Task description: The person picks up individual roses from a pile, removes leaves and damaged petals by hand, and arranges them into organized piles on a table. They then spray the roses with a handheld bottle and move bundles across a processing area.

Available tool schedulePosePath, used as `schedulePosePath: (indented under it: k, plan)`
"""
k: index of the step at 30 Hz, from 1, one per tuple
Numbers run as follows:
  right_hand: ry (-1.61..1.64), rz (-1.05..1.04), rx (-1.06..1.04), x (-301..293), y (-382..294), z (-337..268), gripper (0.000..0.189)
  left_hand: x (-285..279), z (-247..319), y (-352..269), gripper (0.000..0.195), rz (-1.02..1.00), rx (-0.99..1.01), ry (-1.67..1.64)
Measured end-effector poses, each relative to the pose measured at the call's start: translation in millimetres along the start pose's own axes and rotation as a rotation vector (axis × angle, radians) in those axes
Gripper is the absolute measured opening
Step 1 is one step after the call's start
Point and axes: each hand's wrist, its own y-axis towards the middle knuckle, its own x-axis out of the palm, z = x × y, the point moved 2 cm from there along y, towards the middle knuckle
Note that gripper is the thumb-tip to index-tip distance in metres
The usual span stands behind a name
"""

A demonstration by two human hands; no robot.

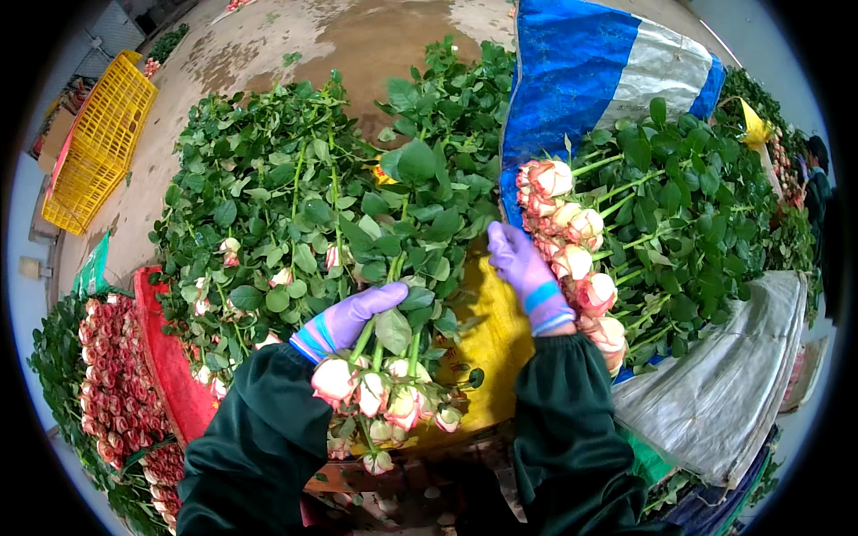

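Observation:
My left hand (362, 315), in a purple glove, lies around the stems of a bunch of pink-edged cream roses (372, 395); its fingers are partly hidden under the leaves. The blooms point down towards me. My right hand (519, 268), also gloved in purple, is beside a row of cream and pink roses (573, 261) lying on a blue woven sheet (570, 74). Its fingers are curled, and whether they hold anything cannot be told. Between the hands shows a yellow woven sheet (493, 348). Leafy rose stems (268, 181) are heaped beyond my left hand.
A yellow plastic crate (100, 141) stands at the far left. Packed red and white roses (120, 375) lie left of a red sheet (174, 362). A silvery sheet (717, 382) hangs at the right. A person (816, 194) is at the far right edge.

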Motion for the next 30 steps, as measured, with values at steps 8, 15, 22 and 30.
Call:
schedulePosePath:
  k: [8, 15, 22, 30]
  plan:
    - [1.033, -0.441, 0.270, 72.6, 9.5, 77.3, 0.068, -1.3, -18.5, 28.9, 0.054, -0.079, 0.153, 0.605]
    - [0.790, -0.302, 0.460, 73.3, -47.6, -34.4, 0.044, 13.7, -22.8, 18.3, 0.097, 0.368, -0.131, 1.370]
    - [0.832, -0.357, 0.332, 31.7, -46.9, 7.5, 0.039, 16.3, -53.4, -15.0, 0.084, 0.370, 0.242, 1.282]
    - [0.504, -0.147, 0.201, -13.6, -84.1, -0.5, 0.036, -210.1, 8.6, -236.0, 0.030, 1.047, 0.783, 0.264]
